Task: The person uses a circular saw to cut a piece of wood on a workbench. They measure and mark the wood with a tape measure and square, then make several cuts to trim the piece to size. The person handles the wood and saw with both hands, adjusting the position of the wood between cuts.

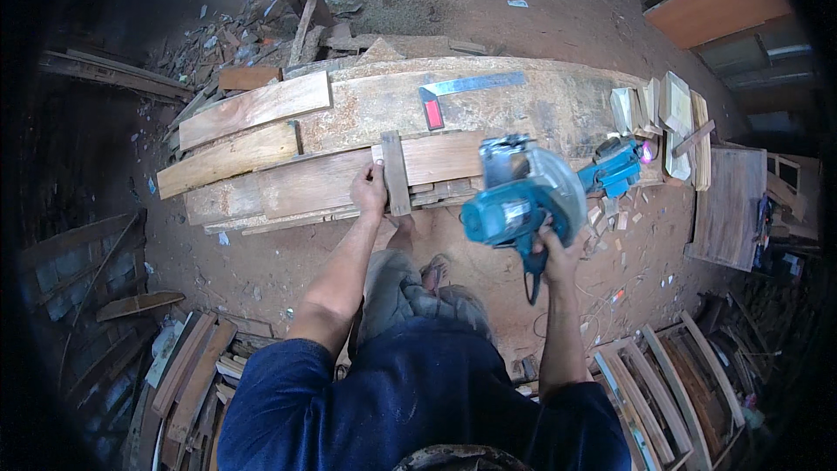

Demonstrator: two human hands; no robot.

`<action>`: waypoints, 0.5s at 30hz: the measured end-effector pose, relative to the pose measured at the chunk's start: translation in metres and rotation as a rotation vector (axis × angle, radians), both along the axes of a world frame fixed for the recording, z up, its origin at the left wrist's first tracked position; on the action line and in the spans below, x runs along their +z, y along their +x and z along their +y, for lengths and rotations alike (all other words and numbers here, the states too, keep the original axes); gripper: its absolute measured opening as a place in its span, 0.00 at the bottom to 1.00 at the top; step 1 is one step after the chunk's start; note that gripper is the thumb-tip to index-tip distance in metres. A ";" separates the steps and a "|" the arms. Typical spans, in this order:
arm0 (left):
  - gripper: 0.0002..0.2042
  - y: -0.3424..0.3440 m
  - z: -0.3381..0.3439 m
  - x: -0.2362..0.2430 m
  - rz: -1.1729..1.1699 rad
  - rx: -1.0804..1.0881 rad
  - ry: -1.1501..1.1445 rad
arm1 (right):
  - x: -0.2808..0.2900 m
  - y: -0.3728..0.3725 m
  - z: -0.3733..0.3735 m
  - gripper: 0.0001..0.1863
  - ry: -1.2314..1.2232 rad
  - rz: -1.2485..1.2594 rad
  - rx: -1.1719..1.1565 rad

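Note:
My right hand point(561, 255) is wrapped round the rear handle of a teal circular saw point(506, 209). The saw is tilted, its base plate and blade guard toward the far side, over the right part of a long wooden board point(314, 181). My left hand point(370, 190) pinches a short wooden strip point(395, 176) that lies crosswise on this board. A small pale piece of wood shows beside the strip at my fingertips. Beyond the board, a carpenter's square point(471, 85) with a metal blade and a red-and-black handle rests on the sawdust-covered bench point(558, 109).
Two planks point(253, 109) lie at the bench's left. A teal power tool point(613, 170) and upright wood blocks point(674, 105) stand at its right end. Offcuts point(610, 214) litter the dirt floor below. Stacked timber point(649, 392) lies near me on both sides.

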State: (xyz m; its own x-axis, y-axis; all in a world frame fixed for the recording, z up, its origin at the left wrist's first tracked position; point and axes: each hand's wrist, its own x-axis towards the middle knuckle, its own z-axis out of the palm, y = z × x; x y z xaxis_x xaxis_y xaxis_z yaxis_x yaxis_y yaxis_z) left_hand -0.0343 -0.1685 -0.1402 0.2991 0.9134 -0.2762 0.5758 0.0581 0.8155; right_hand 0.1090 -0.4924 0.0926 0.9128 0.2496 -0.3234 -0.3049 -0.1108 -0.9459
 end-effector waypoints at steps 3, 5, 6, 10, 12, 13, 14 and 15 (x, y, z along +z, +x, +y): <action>0.16 0.001 -0.004 -0.001 -0.053 0.021 0.045 | -0.015 -0.029 -0.002 0.10 0.140 0.150 0.012; 0.17 0.001 -0.006 -0.001 -0.044 0.023 0.099 | -0.027 -0.044 -0.003 0.11 0.209 0.252 0.033; 0.17 0.002 -0.007 0.000 -0.044 0.025 0.105 | -0.034 -0.050 -0.001 0.11 0.249 0.301 0.030; 0.16 0.003 -0.006 0.001 -0.051 0.010 0.139 | -0.055 -0.072 0.005 0.11 0.318 0.401 0.054; 0.16 0.002 -0.005 0.001 -0.049 -0.001 0.147 | -0.064 -0.079 0.011 0.11 0.337 0.398 0.080; 0.16 0.002 -0.005 0.000 -0.045 0.007 0.145 | -0.067 -0.081 0.013 0.11 0.349 0.430 0.082; 0.16 0.002 -0.005 0.000 -0.042 0.014 0.142 | -0.069 -0.083 0.016 0.11 0.363 0.450 0.083; 0.16 0.002 -0.005 0.000 -0.034 0.020 0.140 | -0.072 -0.085 0.018 0.11 0.376 0.465 0.080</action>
